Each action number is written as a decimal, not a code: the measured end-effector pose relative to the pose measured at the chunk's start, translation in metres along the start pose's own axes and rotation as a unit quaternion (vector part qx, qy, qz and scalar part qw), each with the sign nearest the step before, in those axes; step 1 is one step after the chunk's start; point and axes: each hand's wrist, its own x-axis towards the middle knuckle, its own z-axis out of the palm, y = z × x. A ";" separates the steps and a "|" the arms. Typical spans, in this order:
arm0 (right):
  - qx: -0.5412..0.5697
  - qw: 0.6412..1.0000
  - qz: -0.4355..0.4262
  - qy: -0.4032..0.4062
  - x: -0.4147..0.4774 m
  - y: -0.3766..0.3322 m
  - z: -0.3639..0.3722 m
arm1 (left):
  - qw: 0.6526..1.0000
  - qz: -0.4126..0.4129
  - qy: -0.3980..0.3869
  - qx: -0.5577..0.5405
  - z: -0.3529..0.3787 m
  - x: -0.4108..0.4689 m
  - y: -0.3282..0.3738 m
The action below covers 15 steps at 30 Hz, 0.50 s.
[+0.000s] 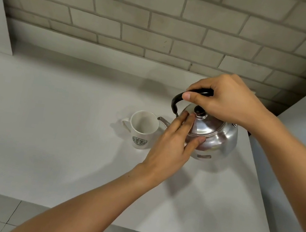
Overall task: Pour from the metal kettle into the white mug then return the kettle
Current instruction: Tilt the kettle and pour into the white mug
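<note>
I've got the kettle (214, 135) lifted and tipped toward the mug (142, 128), spout (162, 120) right at the mug's near rim, maybe just over it. No stream visible from here, and the mug looks empty inside, so I judge the pour is only starting.

To do this well, I want the spout tip clearly over the mug's opening before tilting further, then a slow roll of the wrist, not a jerk. The lid (203, 122) is the risk: tilt too far and it could slide off, so that pressing hand matters. The mug stands upright on the table (55, 119), handle to the left, nobody steadying it, so the spout mustn't knock the rim.

Right hand (228, 102) is curled closed around the black handle (184, 96) from above, thumb laid along the front, wrist coming in from the right. Left hand (173, 144) is spread flat, fingers (182, 119) extended and resting on the kettle's shoulder and lid by the black knob (199, 111), thumb splayed out against the body lower down. It holds nothing, just braces. Left forearm reaches in from bottom centre, crossing under the right.

Kettle hangs clear above the table, just right of the mug.
</note>
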 end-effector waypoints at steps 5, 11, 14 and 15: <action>-0.025 0.999 -0.014 -0.023 0.008 -0.009 -0.002 | 1.000 -0.003 0.013 -0.027 0.002 0.002 -0.002; -0.041 0.998 -0.020 -0.039 0.015 -0.017 -0.005 | 0.998 -0.007 0.034 -0.055 0.002 0.001 -0.001; -0.052 0.997 -0.021 -0.047 0.018 -0.020 -0.006 | 0.998 -0.012 0.037 -0.057 0.003 0.002 -0.001; -0.055 0.997 -0.021 -0.050 0.019 -0.021 -0.007 | 0.997 -0.014 0.037 -0.059 0.003 0.002 -0.001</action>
